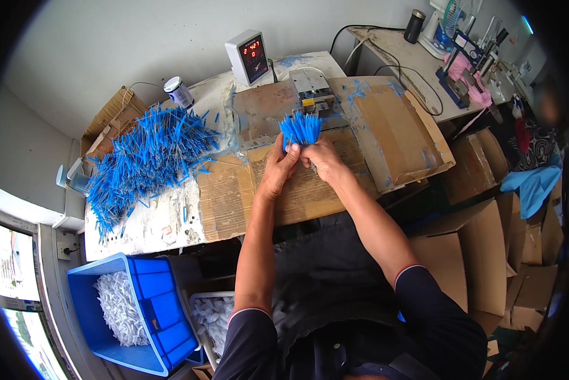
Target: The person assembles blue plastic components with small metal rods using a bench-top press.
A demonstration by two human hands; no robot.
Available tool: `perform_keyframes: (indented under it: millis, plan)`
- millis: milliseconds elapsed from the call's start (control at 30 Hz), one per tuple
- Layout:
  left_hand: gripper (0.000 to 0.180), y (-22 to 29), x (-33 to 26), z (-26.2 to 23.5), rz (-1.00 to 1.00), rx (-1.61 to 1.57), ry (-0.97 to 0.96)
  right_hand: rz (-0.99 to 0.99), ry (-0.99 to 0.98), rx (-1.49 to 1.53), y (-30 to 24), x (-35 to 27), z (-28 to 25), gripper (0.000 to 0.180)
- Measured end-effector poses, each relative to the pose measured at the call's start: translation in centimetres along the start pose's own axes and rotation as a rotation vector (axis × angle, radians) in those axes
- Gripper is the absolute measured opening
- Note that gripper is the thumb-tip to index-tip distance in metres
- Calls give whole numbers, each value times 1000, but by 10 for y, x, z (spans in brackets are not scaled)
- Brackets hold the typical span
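Note:
My left hand (pixel 278 166) and my right hand (pixel 325 158) meet over the middle of the worktable, closed around the lower end of a bundle of thin blue sticks (pixel 300 128). The bundle stands upright, its blue tips fanned out above my fingers. My left thumb lies across its near side, and my right fingers curl around the lower part. What is below the grip is mostly hidden. To the left lies a large heap of loose blue sticks (pixel 148 152), with thin pale wire-like parts showing among them. Just beyond the bundle sits a small metal fixture (pixel 313 90).
Flattened cardboard (pixel 224 199) covers the table's near part; a cardboard tray (pixel 401 136) lies right. Behind stand a digital display box (pixel 249 58) and a can (pixel 178 92). A blue bin (pixel 164 316) of white pieces is lower left. Cartons (pixel 446 266) and a person (pixel 537 139) are right.

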State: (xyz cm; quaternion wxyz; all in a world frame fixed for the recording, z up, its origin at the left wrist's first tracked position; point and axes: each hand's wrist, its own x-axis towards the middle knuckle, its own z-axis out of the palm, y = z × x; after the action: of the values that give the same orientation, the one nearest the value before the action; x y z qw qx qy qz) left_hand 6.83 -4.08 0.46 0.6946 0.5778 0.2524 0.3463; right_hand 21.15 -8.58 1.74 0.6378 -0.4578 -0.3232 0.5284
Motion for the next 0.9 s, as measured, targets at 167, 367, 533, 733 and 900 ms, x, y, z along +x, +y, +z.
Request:
perform_keyframes:
  millis: [167, 367, 533, 733, 900]
  plan:
    - [70, 8, 0, 4, -32, 112, -59, -77, 26, -197, -11, -7, 8, 14]
    - [59, 6, -3, 3, -90, 9, -31, -162, 25, -203, -7, -10, 14, 18]
    - [53, -1, 2, 10, 30, 29, 79, -157, 111, -105, 10, -7, 17, 15]
    - [48, -11, 3, 7, 119, 186, 150, -171, 123, -122, 16, -9, 18, 11]
    - [43, -10, 5, 14, 94, 196, 130, -169, 123, -134, 22, -4, 6, 8]
